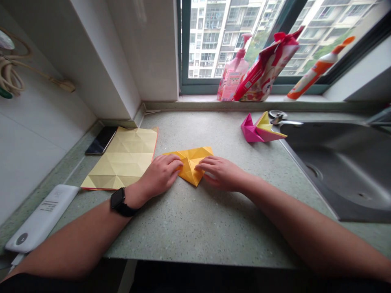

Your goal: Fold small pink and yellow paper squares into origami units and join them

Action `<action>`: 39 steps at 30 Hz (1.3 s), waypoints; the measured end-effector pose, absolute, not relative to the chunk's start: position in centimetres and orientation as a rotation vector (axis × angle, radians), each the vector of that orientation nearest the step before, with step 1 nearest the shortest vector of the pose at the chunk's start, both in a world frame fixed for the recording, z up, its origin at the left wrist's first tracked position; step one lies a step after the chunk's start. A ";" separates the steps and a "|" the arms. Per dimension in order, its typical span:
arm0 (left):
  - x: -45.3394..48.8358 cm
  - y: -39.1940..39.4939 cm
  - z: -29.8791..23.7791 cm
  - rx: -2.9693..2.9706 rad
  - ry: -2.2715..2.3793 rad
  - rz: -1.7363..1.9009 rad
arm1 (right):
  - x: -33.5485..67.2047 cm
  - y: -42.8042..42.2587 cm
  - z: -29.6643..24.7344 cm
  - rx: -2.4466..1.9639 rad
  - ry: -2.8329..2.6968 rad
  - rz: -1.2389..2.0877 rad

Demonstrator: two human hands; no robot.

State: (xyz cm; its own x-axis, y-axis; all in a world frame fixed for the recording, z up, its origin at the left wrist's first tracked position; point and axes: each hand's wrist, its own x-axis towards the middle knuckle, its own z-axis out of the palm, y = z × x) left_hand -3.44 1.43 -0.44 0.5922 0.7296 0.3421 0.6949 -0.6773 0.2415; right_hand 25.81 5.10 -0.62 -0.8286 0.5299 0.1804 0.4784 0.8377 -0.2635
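Note:
A folded piece of golden-yellow origami paper [192,167] lies on the speckled grey-green countertop [195,228], its point aimed toward me. My left hand [160,175] presses on its left side, fingers together, and a black smartwatch [117,199] sits on that wrist. From the right, my right hand [221,174] holds the opposite side with its fingertips. A creased pale-yellow paper sheet [122,158] with a red-orange edge lies flat to the left of my left hand. Beyond my right hand stands a pink-and-yellow folded paper model [259,129].
A black phone [101,140] lies partly under the creased sheet, and a white power bank [42,217] sits near the left wall. A steel sink [336,167] is set in the counter at right. Pink and orange-white containers [316,69] stand on the windowsill.

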 end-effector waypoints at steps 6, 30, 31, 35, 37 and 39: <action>-3.5 1.2 -1.2 2.786 1.179 0.509 | 25.6 5.2 -0.8 -0.877 -2.736 0.257; -2.6 0.4 -1.1 2.760 0.945 0.409 | 25.8 5.5 -2.1 -1.001 -2.735 0.049; -2.5 0.3 -1.0 2.765 0.956 0.395 | 25.8 5.6 -2.0 -1.001 -2.740 0.051; -2.2 -0.1 -0.7 2.777 0.984 0.313 | 25.9 5.5 -1.4 -0.979 -2.796 0.108; -2.0 -0.4 -0.6 2.777 0.985 0.307 | 26.0 5.4 -0.9 -0.951 -2.825 0.138; -2.0 -0.7 -0.5 2.777 0.988 0.317 | 26.1 5.3 -0.7 -0.926 -2.839 0.155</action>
State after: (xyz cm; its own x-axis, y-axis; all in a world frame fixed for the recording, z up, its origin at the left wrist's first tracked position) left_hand -2.01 -0.68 -0.51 0.7568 0.6384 0.1399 0.6009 -0.7639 0.2352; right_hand 26.13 5.26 -0.65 -0.7978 0.5926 0.1113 0.5769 0.8039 -0.1445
